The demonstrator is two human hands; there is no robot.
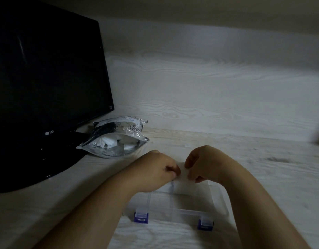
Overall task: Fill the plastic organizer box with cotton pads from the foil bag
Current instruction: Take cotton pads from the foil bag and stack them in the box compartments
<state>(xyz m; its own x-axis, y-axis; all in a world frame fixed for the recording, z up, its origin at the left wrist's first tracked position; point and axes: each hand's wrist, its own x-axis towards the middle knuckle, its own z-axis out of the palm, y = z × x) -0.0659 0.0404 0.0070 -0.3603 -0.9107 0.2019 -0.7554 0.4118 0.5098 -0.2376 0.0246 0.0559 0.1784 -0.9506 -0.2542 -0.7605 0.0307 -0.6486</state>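
While the clear box [180,203] sits near and central on the desk [263,168], the left hand [155,169] and right hand [205,162] meet over its far edge, curled fingers [174,172] pinching a pale blurred piece [183,174] between them. Far left, the open foil bag [115,141] lies beside a monitor [47,78].

Our bare forearms reach forward and converge. Our left hand [158,169] and right hand [205,164] sit knuckles up, just beside each other, with fingers curled downward and fingertips nearly meeting. The blur hides whether they pinch anything.
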